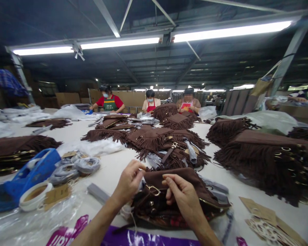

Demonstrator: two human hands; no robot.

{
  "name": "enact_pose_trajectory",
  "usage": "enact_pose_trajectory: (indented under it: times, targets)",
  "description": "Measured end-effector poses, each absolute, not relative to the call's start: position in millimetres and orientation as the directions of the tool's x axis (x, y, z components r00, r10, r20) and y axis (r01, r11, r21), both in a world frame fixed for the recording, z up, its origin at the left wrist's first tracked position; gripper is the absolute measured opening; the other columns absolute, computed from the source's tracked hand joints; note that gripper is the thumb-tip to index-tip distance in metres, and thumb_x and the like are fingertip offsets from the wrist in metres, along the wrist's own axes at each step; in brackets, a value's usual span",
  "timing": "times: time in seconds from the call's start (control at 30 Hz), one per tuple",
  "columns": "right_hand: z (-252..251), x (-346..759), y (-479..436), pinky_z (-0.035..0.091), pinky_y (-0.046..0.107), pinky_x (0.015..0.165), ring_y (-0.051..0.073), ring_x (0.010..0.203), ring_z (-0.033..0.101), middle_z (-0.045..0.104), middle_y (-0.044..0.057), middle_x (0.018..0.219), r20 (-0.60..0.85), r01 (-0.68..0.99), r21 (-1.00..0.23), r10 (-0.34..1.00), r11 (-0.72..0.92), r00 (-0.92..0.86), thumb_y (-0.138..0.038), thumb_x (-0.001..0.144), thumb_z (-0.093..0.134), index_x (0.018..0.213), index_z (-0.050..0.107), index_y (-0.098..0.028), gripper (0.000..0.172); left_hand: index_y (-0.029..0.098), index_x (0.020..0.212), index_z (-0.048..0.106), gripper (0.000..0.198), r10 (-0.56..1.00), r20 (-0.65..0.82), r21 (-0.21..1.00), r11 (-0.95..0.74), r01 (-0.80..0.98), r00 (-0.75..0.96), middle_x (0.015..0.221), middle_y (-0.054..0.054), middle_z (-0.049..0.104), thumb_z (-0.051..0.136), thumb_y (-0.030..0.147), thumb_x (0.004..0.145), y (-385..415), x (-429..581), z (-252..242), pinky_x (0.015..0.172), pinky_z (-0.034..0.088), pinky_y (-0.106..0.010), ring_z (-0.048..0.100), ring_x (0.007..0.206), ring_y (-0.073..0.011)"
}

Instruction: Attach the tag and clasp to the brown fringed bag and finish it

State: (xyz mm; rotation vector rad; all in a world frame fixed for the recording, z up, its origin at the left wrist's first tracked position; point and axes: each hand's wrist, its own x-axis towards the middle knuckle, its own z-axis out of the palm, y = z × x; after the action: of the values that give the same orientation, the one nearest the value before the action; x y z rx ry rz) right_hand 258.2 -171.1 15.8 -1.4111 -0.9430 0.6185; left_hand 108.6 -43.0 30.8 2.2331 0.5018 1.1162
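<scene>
A brown handbag lies in front of me with its zipped mouth gaping, and a patterned lining shows inside. Above its left end, my left hand is closed in a pinch. Something pale shows just under those fingers, but what they hold is too small to name. My right hand hovers over the bag's middle, thumb and forefinger pressed together; I cannot make out anything between them. Between the hands sits a gold clasp on the bag. Grey wrapped pieces stick out at the bag's right end.
Fringed brown bags are heaped ahead, with another stack at right. On the left are a blue tape dispenser, a white tape roll and wrapped coils. Card tags lie at right. Several people work across the table.
</scene>
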Motion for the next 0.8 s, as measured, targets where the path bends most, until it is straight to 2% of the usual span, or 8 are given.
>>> enact_pose_trajectory:
  times: [0.07, 0.17, 0.23, 0.33, 0.47, 0.63, 0.73, 0.8]
  targets:
    - [35, 256, -164, 0.049, 0.027, 0.051, 0.016, 0.055, 0.060, 0.068, 0.005, 0.072, 0.270, 0.406, -0.912, 0.831, 0.059, 0.487, -0.051, 0.087, 0.049, 0.091, 0.069, -0.018, 0.039, 0.018, 0.083, 0.059, 0.016, 0.678, 0.608, 0.707, -0.699, 0.106, 0.413, 0.079, -0.002, 0.056, 0.044, 0.023, 0.087, -30, 105, 31, 0.070, 0.043, -0.028, 0.054, 0.076, -0.0169]
    - [58, 239, -139, 0.049, 0.034, 0.075, 0.024, 0.084, 0.066, 0.073, 0.010, 0.088, 0.291, 0.781, -0.618, 0.897, -0.089, 0.333, -0.039, 0.090, 0.048, 0.086, 0.071, -0.019, 0.030, 0.018, 0.084, 0.056, 0.014, 0.742, 0.620, 0.744, -0.659, 0.110, 0.254, 0.070, 0.002, 0.052, 0.044, 0.026, 0.086, -19, 104, 26, 0.063, 0.042, -0.026, 0.050, 0.066, -0.0149]
    - [63, 225, -118, 0.048, 0.041, 0.078, 0.032, 0.092, 0.066, 0.073, 0.017, 0.094, 0.184, 0.846, -0.508, 0.938, -0.165, 0.294, -0.042, 0.083, 0.061, 0.089, 0.071, -0.015, 0.030, 0.019, 0.086, 0.053, 0.012, 0.724, 0.666, 0.720, -0.687, 0.097, 0.179, 0.069, 0.003, 0.049, 0.044, 0.027, 0.086, -18, 104, 24, 0.060, 0.041, -0.025, 0.048, 0.062, -0.0134]
    - [58, 216, -94, 0.048, 0.039, 0.075, 0.033, 0.090, 0.066, 0.073, 0.017, 0.091, 0.124, 0.831, -0.535, 0.959, -0.152, 0.255, -0.031, 0.067, 0.077, 0.093, 0.071, -0.011, 0.034, 0.020, 0.087, 0.049, 0.008, 0.651, 0.749, 0.646, -0.759, 0.081, 0.127, 0.068, 0.005, 0.046, 0.045, 0.027, 0.088, -23, 98, 24, 0.056, 0.039, -0.023, 0.044, 0.057, -0.0116]
    - [59, 232, -108, 0.047, 0.026, 0.073, 0.018, 0.083, 0.064, 0.072, 0.003, 0.093, 0.186, 0.777, -0.629, 0.965, -0.028, 0.185, -0.020, 0.071, 0.071, 0.115, 0.064, -0.019, 0.044, 0.020, 0.081, 0.047, 0.011, 0.520, 0.794, 0.541, -0.841, 0.024, 0.313, 0.065, 0.005, 0.043, 0.044, 0.024, 0.091, -31, 85, 26, 0.052, 0.035, -0.021, 0.042, 0.054, -0.0103]
    - [57, 254, -186, 0.042, 0.021, 0.058, 0.013, 0.066, 0.055, 0.064, -0.003, 0.078, 0.324, 0.552, -0.822, 0.912, 0.139, 0.253, -0.017, 0.076, 0.062, 0.097, 0.062, -0.019, 0.021, 0.020, 0.068, 0.043, 0.023, 0.266, 0.751, 0.390, -0.917, -0.081, 0.604, 0.060, 0.004, 0.042, 0.040, 0.019, 0.091, -46, 82, 31, 0.053, 0.031, -0.023, 0.041, 0.055, -0.0109]
    - [29, 259, -230, 0.042, 0.020, 0.056, 0.012, 0.063, 0.054, 0.061, -0.003, 0.074, 0.431, 0.635, -0.754, 0.855, 0.166, 0.288, -0.014, 0.078, 0.058, 0.092, 0.057, -0.021, 0.016, 0.019, 0.079, 0.051, 0.003, 0.176, 0.576, 0.358, -0.932, -0.052, 0.799, 0.074, 0.000, 0.054, 0.051, 0.019, 0.082, -58, 89, 31, 0.060, 0.034, -0.025, 0.050, 0.066, -0.0142]
    - [3, 260, -251, 0.044, 0.020, 0.059, 0.014, 0.070, 0.060, 0.066, 0.002, 0.086, 0.563, 0.769, -0.575, 0.817, 0.278, 0.126, -0.012, 0.081, 0.051, 0.096, 0.057, -0.022, 0.019, 0.020, 0.086, 0.054, 0.014, 0.135, 0.391, 0.317, -0.948, 0.004, 0.910, 0.087, -0.002, 0.059, 0.060, 0.018, 0.073, -65, 95, 27, 0.065, 0.037, -0.027, 0.055, 0.078, -0.0181]
